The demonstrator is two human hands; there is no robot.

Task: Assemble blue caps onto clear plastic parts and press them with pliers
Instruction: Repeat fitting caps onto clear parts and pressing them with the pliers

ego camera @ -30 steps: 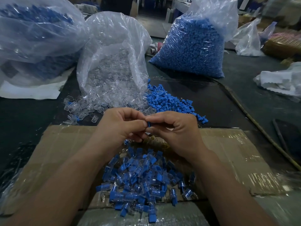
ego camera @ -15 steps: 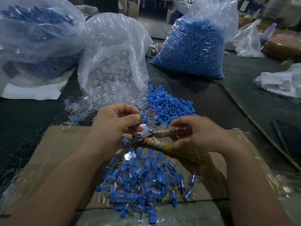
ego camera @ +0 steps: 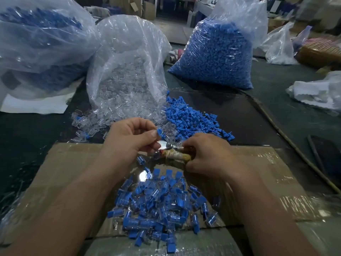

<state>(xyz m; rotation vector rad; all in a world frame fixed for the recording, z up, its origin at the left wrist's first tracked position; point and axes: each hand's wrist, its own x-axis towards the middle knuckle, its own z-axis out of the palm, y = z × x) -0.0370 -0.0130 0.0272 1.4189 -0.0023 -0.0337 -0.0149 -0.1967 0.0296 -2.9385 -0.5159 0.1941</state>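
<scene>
1. Landmark: the taped cardboard sheet [ego camera: 60, 172], lying flat on the dark counter [ego camera: 249, 115]. All positions below refer to this sheet.

2. Left grip [ego camera: 129, 141]: a bare hand held above the far edge of the sheet. Thumb and forefinger pinch one blue cap [ego camera: 159, 131]; the other fingers are curled. A bit of clear plastic shows just under the cap. Whether the cap is fully seated cannot be told.

3. Right grip [ego camera: 208, 154]: a bare hand above the far edge of the sheet, just right of the left grip. It is clenched round the handles of the pliers [ego camera: 177, 155], which are wrapped in pale, yellowed binding. The metal head and pivot bolt point towards the left fingers, just below the pinched cap. The jaws are partly hidden; their opening cannot be told.

4. On the sheet, at its near middle: a pile of assembled parts [ego camera: 158, 204], clear bodies with blue caps.

5. Beyond the far edge of the sheet:
- loose blue caps [ego camera: 191, 119], heaped on the counter;
- an open bag of clear parts [ego camera: 127, 71], spilling towards the sheet;
- a full bag of blue caps [ego camera: 215, 56], farther back and right;
- a large bag [ego camera: 40, 43] with blue contents, far left.
</scene>
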